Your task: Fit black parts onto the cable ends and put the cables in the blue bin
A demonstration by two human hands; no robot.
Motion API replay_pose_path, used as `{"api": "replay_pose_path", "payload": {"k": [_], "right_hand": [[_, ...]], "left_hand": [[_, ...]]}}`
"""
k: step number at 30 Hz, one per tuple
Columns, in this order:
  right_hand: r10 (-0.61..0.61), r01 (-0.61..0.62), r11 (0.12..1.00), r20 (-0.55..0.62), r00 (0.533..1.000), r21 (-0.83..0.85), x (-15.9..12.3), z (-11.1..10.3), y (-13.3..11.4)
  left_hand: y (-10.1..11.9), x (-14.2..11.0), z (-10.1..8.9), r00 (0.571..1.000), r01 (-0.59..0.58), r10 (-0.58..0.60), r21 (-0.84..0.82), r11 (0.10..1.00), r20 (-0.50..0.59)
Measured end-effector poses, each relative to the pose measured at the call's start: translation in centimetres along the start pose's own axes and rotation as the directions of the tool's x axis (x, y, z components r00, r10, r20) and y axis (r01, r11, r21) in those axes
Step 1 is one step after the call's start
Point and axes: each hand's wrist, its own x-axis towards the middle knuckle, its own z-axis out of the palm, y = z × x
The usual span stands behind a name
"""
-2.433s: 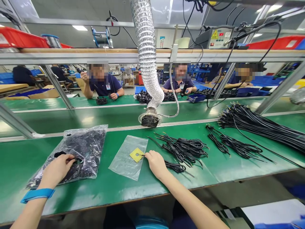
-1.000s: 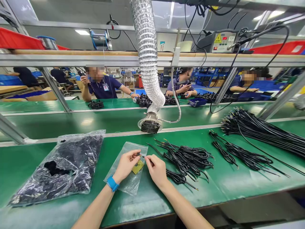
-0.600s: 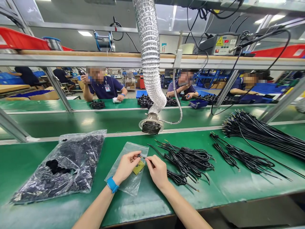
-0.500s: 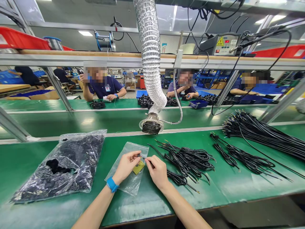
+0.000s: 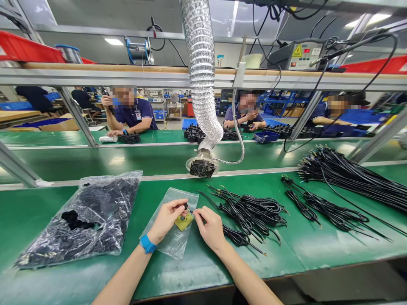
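Note:
My left hand [image 5: 167,218], with a blue band at the wrist, is closed in a pinch on a small black part [image 5: 186,206]. Close to its right, the fingertips of my right hand [image 5: 210,228] pinch the thin end of a black cable [image 5: 190,210]. The part and the cable end meet or nearly meet between my fingers; the exact contact is too small to tell. Below them a yellow sponge [image 5: 183,223] with a dark round middle lies on a flat clear plastic bag [image 5: 173,246].
Several coiled black cables [image 5: 251,212] lie right of my hands, with a thick cable bundle [image 5: 356,178] farther right. A large bag of black parts [image 5: 92,216] lies left. A fume duct [image 5: 203,76] hangs ahead. Co-workers sit at the opposite bench [image 5: 165,136].
The black part between my left fingers has turned and shows more; my hands have barely shifted. Across the bench, a co-worker's hand and a white item have moved left.

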Motion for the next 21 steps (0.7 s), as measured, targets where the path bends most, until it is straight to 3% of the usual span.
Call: {"api": "replay_pose_path", "payload": {"k": [13, 18, 21], "right_hand": [[0.075, -0.076, 0.996, 0.027, 0.997, 0.041, -0.03, -0.01, 0.05], [0.066, -0.067, 0.998, 0.035, 0.997, 0.011, -0.13, -0.06, 0.25], [0.034, -0.034, 0.999, 0.016, 0.999, -0.008, -0.27, -0.04, 0.39]], "left_hand": [[0.01, -0.03, 0.05, 0.997, -0.072, 0.072, 0.017, 0.997, 0.004], [0.28, -0.33, -0.43, 0.978, -0.173, 0.131, 0.288, 0.942, 0.161], [0.36, -0.36, -0.53, 0.972, -0.172, 0.113, 0.294, 0.940, 0.208]]}}
